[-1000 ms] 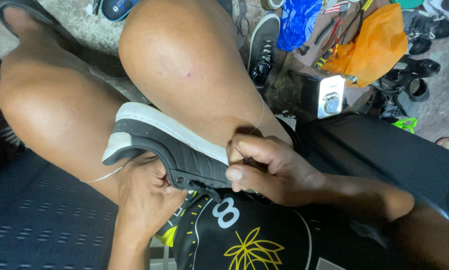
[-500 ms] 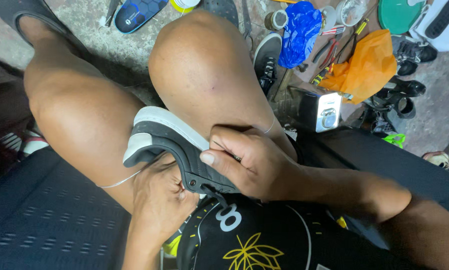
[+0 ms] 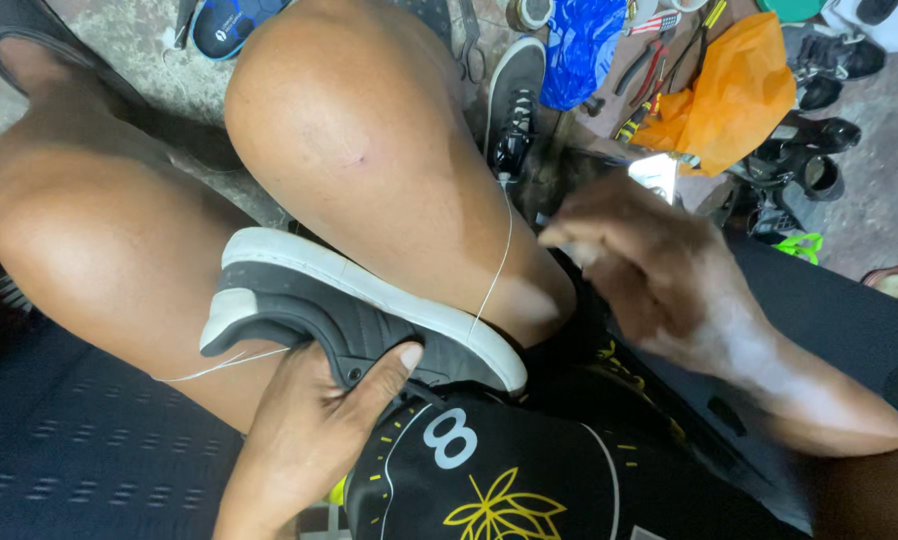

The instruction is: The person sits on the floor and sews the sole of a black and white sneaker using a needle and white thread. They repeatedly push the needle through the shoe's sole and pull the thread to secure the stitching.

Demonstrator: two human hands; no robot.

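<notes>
A dark grey shoe with a white sole (image 3: 359,315) lies wedged between my knees, sole edge up. My left hand (image 3: 314,430) grips it from below, thumb pressed on the upper. My right hand (image 3: 649,270) is raised to the right of the shoe, blurred, fingers pinched on a thin white thread (image 3: 494,275) that runs taut down to the sole edge. Another strand of thread (image 3: 219,365) trails off the toe to the left.
On the concrete floor beyond my knees lie another dark shoe (image 3: 517,100), a blue insole (image 3: 234,22), a blue bag (image 3: 581,45), an orange bag (image 3: 734,90), pliers and screwdrivers (image 3: 649,75), and several black shoes (image 3: 819,120) at the right.
My right hand left the shoe's sole and pulled up and to the right, drawing the thread taut. The left hand keeps its hold on the shoe.
</notes>
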